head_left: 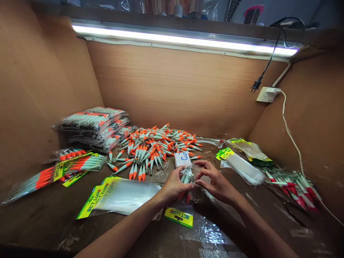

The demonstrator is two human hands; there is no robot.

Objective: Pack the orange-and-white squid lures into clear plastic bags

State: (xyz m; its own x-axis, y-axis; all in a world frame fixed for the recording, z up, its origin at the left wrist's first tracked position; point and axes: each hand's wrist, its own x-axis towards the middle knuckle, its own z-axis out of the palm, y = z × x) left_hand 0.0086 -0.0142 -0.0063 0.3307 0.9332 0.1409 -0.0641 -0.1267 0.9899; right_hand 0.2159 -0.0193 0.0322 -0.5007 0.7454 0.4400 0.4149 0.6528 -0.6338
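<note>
In the middle of the table, my left hand (174, 185) is closed around a few fishing lures (186, 176) in a clear plastic bag. Their hooks point up and away, and their orange tips show below my fingers. The bag's yellow header card (179, 217), printed BCT LURE, lies toward me and reads upside down. My right hand (213, 180) curls at the bag's other side, its thumb and fingers closed on the clear film; the exact pinch is partly hidden. Just beyond the hands stands a white block with blue writing (182, 159).
A large pile of orange-and-white lures (153, 148) lies behind. Flat bags (126, 195) sit left, near filled packs (80, 165) and stacked bundles (94, 125). To the right are more bags (242, 165), red-and-white lures (295, 190) and a white cable (288, 129).
</note>
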